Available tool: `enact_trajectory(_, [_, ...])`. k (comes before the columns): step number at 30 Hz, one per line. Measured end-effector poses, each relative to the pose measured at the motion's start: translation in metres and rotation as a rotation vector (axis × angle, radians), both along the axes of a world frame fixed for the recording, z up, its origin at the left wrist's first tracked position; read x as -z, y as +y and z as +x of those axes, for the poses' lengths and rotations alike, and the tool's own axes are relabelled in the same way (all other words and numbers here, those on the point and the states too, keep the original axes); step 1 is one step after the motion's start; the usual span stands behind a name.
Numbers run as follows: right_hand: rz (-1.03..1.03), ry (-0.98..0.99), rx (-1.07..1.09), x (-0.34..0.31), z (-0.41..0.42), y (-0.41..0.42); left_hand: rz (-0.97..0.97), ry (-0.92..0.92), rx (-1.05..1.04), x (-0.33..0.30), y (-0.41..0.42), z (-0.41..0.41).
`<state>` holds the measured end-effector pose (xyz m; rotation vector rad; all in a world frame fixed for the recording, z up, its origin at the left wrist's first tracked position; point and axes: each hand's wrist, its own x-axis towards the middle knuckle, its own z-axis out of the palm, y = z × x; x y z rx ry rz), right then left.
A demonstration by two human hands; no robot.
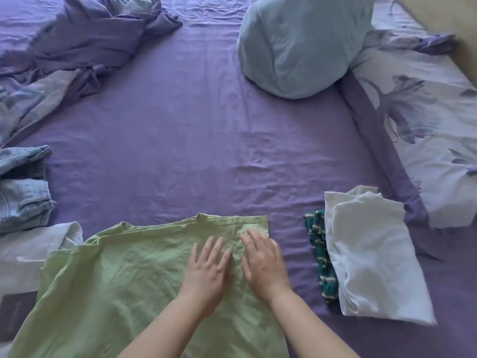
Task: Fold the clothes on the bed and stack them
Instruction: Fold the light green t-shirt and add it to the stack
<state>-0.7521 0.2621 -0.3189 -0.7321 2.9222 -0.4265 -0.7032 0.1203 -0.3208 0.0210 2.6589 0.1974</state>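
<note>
While both hands lie flat, grip open, the left hand (206,270) and right hand (263,262) press the green shirt (124,275) at six o'clock on the bed (196,130). Light, limp, creasing cotton, I'd judge; best pinched at its corners.

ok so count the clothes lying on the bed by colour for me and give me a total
Green: 1, the green garment under both hands
White: 2, the white top on the right and the white garment on the left
Teal striped: 1, the striped garment beneath the white top
Blue denim: 1, the jeans
Total: 5
</note>
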Motion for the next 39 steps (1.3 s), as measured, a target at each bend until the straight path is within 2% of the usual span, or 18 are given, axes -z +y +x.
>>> enact_trajectory(2, [0.179, -0.168, -0.188, 0.009, -0.001, -0.003, -0.035, -0.128, 0.036, 0.004, -0.008, -0.002])
enact_trajectory(4, [0.336, -0.297, -0.241, 0.012, -0.001, -0.012, -0.041, -0.142, 0.084, 0.004, -0.016, -0.002])
enact_trajectory(5, [0.392, -0.300, -0.248, 0.012, 0.000, -0.017, -0.044, -0.139, 0.097, 0.003, -0.022, 0.000])
enact_trajectory(10, [0.450, -0.281, -0.346, 0.002, 0.018, -0.061, -0.116, -0.168, 0.041, -0.006, -0.065, 0.024])
enact_trajectory(14, [0.498, -0.342, -0.417, -0.008, 0.036, -0.110, -0.198, -0.174, -0.033, -0.018, -0.119, 0.056])
enact_trajectory(16, [0.475, -0.364, -0.431, -0.016, 0.044, -0.137, -0.262, -0.157, -0.097, -0.027, -0.151, 0.074])
enact_trajectory(19, [0.426, -0.361, -0.484, -0.027, 0.057, -0.182, -0.346, -0.025, -0.293, -0.041, -0.200, 0.094])
enact_trajectory(22, [0.272, -0.398, -0.436, -0.035, 0.066, -0.225, -0.315, 0.051, -0.463, -0.048, -0.242, 0.100])
enact_trajectory(27, [0.038, -0.409, -0.319, -0.037, 0.067, -0.294, -0.131, -0.049, -0.389, -0.036, -0.281, 0.085])
enact_trajectory(31, [0.107, -0.479, -0.237, -0.030, 0.062, -0.333, -0.121, 0.079, -0.339, -0.023, -0.295, 0.078])
enact_trajectory(35, [0.204, -0.409, -0.160, -0.026, 0.065, -0.339, -0.086, 0.138, -0.333, -0.023, -0.304, 0.083])
enact_trajectory(37, [0.116, -0.435, -0.089, -0.026, 0.065, -0.339, -0.071, 0.151, -0.388, -0.033, -0.312, 0.084])
enact_trajectory(39, [-0.075, -0.475, -0.044, -0.028, 0.066, -0.342, -0.082, 0.199, -0.465, -0.045, -0.321, 0.082])
